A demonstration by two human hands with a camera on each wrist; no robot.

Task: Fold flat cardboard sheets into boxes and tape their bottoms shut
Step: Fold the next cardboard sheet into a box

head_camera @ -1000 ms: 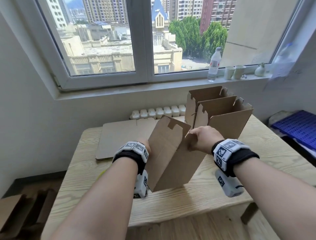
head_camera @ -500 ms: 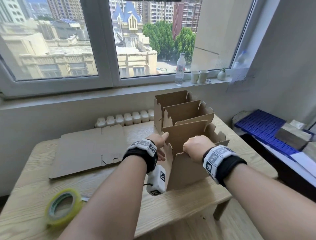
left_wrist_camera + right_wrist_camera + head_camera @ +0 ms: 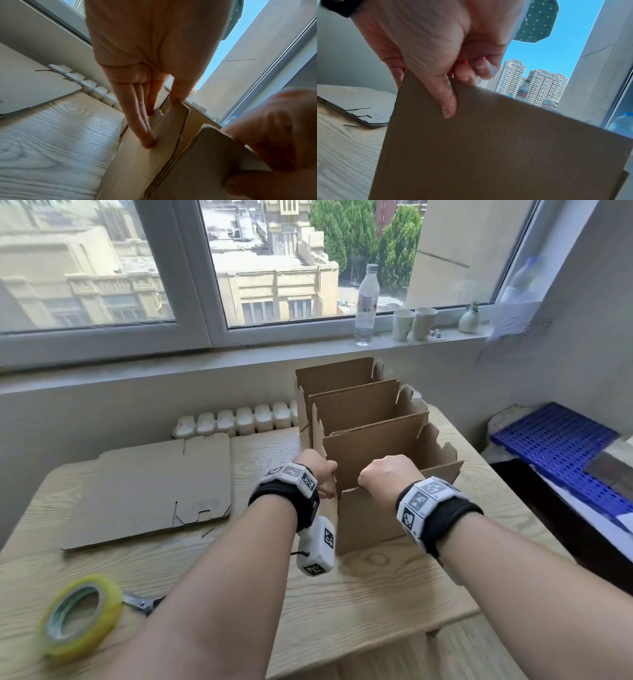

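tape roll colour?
Yellowish, see-through, with a greenish inner ring: the tape roll shows best in the head view.

Light wood-grain desk (image 3: 359, 604) under the window. Flat cardboard sheets (image 3: 150, 491) lie at the back left, and three open boxes (image 3: 370, 522) stand in a row on the right. Tape roll (image 3: 80, 616) sits front left, with what looks like small scissors (image 3: 142, 602) just beside it.
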